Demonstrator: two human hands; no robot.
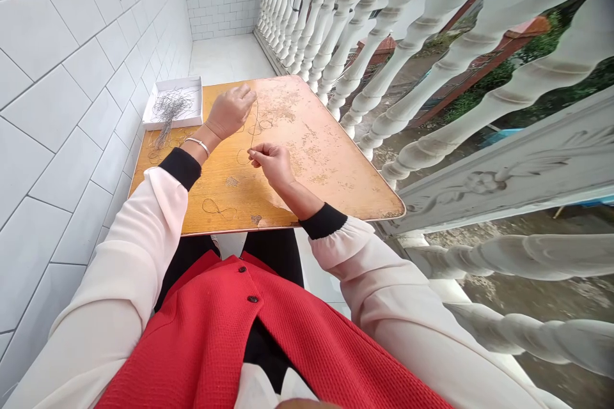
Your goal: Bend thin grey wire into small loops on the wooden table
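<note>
My left hand (231,111) is raised over the worn wooden table (336,166), fingers pinched on the upper end of a thin dark thread (256,124). My right hand (272,162) rests on the table nearer me, fingers pinched on the lower end of that thread. The thread runs taut between the two hands. Whether a needle is on it is too small to tell. Loose loops of thread (218,209) lie on the table near its front edge.
A shallow white box (156,120) holding a bundle of thin dark strands sits at the table's far left corner against the tiled wall (71,89). A white balustrade (384,32) runs along the right. A red garment (230,339) covers my lap.
</note>
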